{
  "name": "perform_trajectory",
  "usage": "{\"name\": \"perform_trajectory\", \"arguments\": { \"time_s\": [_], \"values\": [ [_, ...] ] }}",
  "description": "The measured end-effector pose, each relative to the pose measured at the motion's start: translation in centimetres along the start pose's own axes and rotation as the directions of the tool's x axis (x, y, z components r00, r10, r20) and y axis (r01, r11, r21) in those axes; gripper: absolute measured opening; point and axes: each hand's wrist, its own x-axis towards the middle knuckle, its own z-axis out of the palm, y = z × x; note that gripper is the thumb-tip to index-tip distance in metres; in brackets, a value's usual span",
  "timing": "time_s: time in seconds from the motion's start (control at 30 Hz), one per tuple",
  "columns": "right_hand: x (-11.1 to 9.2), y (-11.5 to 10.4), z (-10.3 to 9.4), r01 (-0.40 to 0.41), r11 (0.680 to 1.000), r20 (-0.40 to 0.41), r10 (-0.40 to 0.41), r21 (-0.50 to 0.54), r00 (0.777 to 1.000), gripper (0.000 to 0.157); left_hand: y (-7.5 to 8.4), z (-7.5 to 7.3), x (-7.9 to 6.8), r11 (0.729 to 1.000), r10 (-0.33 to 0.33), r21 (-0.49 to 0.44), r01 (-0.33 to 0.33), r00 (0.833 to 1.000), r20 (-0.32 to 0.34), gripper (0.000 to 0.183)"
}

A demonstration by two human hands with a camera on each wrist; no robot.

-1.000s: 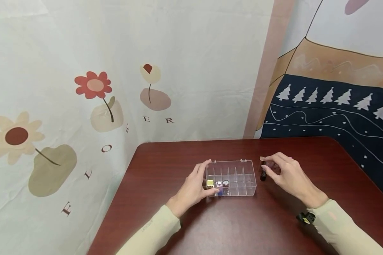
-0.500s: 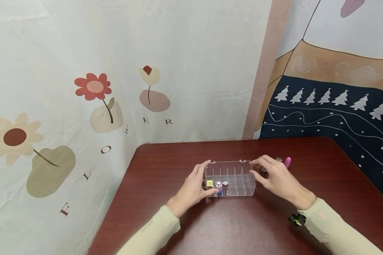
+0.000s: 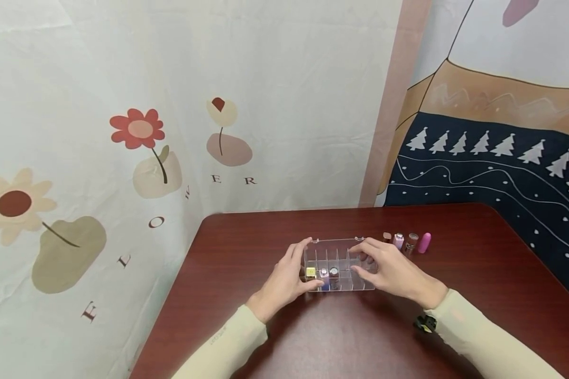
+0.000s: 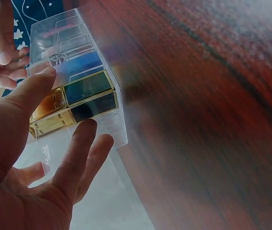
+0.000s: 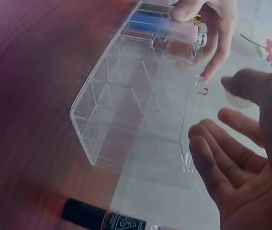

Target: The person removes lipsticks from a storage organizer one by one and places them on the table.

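My left hand (image 3: 284, 278) grips the left end of a clear divided plastic box (image 3: 341, 243), its thumb along the front. Inside that end stand a gold-trimmed lipstick (image 4: 89, 93), a blue-to-pink tube (image 5: 162, 26) with a clear knob, and a third tube (image 3: 334, 272) with a round silvery top. Over the box's right part hovers my right hand (image 3: 393, 268), fingers bent and apart. The right wrist view shows nothing between its fingers (image 5: 224, 148). A black tube with a white logo (image 5: 85, 214) stands just beyond the box's right end.
Behind my right hand several cosmetic tubes stand in a row: a brown-topped one (image 3: 386, 236), a lilac one (image 3: 398, 241), a clear-topped one (image 3: 411, 241) and a magenta one (image 3: 424, 242). The dark red table (image 3: 256, 237) meets a printed cloth backdrop (image 3: 294, 105).
My right hand has moved left, from beside the brown-topped tube to over the box, uncovering the row of tubes. My left hand has kept its grip on the box.
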Motion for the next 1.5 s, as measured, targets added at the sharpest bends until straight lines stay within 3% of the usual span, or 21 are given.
{"name": "perform_trajectory", "arguments": {
  "time_s": [0.33,0.67,0.9,1.33,1.5],
  "values": [
    [1.3,0.4,0.8,-0.033,0.985,0.165,0.005,0.170,0.986,0.043,-0.1,0.1,0.1,1.000,0.023,0.019,-0.023,1.000,-0.009,0.112],
    [3.3,0.0,0.4,-0.078,0.988,0.341,0.027,0.136,0.940,0.039,-0.2,0.0,0.0,1.000,0.021,0.012,-0.021,1.000,-0.011,0.111],
    [4.3,-0.3,0.7,-0.072,0.986,0.383,0.008,0.153,0.924,0.032,-0.2,0.1,0.0,0.998,0.050,0.030,-0.050,0.999,-0.019,0.111],
    [5.1,-0.6,1.4,-0.069,0.993,0.436,0.020,0.097,0.900,0.026,-0.3,0.2,-0.1,0.999,0.041,0.013,-0.041,0.999,-0.016,0.111],
    [5.2,-0.8,1.5,-0.058,0.992,0.422,0.004,0.115,0.907,0.022,-0.3,0.2,-0.1,0.999,0.049,0.015,-0.049,0.999,-0.021,0.112]
  ]
}}
